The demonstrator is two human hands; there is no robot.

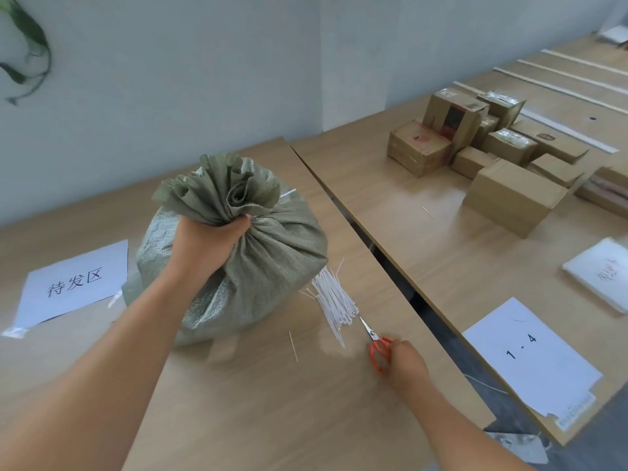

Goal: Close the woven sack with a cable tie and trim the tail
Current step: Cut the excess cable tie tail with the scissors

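Your left hand (pixel 207 239) was clamped round the gathered neck of the woven sack (pixel 238 266). Your right hand (pixel 404 362) closed on the scissors (pixel 377 341), just beside the cable ties (pixel 334 300). Keeping that neck twisted tight would have been wise.

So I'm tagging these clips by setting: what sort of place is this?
Probably a parcel packing or dispatch room: taped cartons stacked on a table, paper zone labels on the tabletops, and a sack being closed beside cable ties.

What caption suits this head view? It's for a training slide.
Left hand grips the woven sack neck; right hand on the scissors beside cable ties.
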